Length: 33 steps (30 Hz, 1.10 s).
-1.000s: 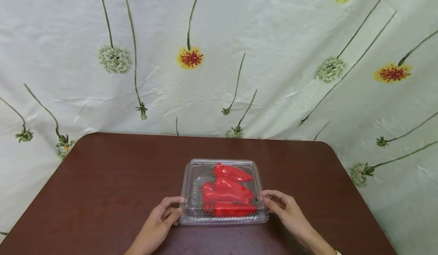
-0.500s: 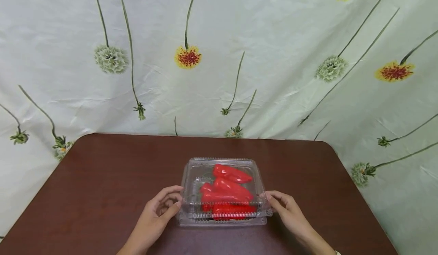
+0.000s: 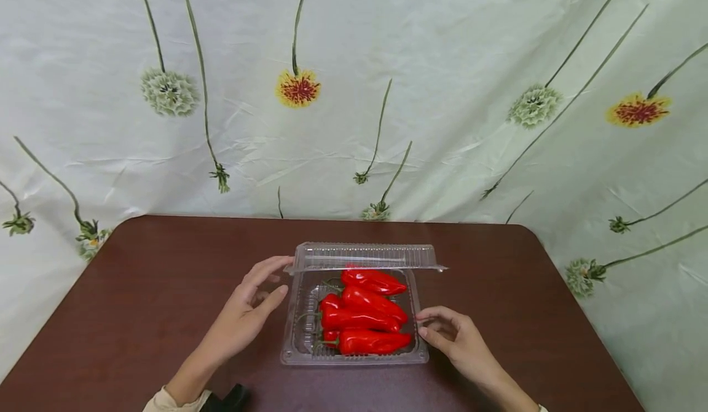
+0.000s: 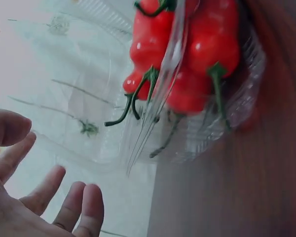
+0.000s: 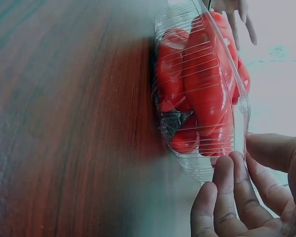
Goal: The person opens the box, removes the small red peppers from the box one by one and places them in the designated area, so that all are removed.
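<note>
A clear plastic clamshell container (image 3: 354, 359) sits on the table with its hinged lid (image 3: 365, 256) swung up toward the back. Several red peppers (image 3: 370, 342) with green stems lie inside. My left hand (image 3: 240, 313) is at the lid's left edge, index fingertip right at its corner, the other fingers spread and loose. In the left wrist view those fingers (image 4: 47, 190) extend beside the lid, holding nothing. At the base's right side, my right hand (image 3: 461, 341) pinches the rim between thumb and fingers, as the right wrist view shows with its fingertips (image 5: 224, 168).
The dark brown wooden table (image 3: 193, 264) spreads around the container. A pale curtain (image 3: 343, 123) printed with flowers hangs behind it and along the right. A small black object (image 3: 232, 398) shows beside my left sleeve (image 3: 174, 400).
The lid has gone from closed to raised, swinging up and back. My left hand has moved up and away with it; my right hand has stayed at the right rim.
</note>
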Motion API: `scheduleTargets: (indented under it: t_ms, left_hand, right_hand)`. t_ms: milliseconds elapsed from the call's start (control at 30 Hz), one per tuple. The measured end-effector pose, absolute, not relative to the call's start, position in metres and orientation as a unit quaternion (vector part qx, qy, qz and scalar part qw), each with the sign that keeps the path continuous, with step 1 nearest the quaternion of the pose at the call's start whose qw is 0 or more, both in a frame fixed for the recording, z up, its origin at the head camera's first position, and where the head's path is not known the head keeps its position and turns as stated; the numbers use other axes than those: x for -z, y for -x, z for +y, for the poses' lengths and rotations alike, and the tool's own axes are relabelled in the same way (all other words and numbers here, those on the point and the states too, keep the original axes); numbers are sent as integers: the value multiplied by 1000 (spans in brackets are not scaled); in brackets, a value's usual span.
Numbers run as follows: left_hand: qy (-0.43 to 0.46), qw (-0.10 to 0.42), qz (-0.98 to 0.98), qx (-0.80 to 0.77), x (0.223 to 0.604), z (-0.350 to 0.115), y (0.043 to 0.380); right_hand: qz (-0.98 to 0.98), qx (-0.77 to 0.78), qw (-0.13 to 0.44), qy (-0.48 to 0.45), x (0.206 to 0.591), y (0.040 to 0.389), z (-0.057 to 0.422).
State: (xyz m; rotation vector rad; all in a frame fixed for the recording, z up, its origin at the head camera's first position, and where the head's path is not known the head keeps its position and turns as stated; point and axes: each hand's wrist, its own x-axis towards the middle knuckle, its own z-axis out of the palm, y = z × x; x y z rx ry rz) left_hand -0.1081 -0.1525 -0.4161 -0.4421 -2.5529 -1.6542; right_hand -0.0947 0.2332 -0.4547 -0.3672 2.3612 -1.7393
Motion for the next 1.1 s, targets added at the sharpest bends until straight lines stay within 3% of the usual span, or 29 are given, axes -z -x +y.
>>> scheduleTargets:
  t_ms: [467,633,867,1100]
  left_hand:
    - [161,-9,-823,544,418,-153,162]
    - [139,-47,-818,556,426,-154,175]
    - [113,-116,-802,574,432,-157,178]
    - [131,-123,-807,563,443,-157,166]
  right_hand:
    - [801,579,91,118,454,97,233]
    - [799,581,93,123,454,96,233]
    - [794,586,107,121,452,93,233]
    - [798,580,126,102,449,89,231]
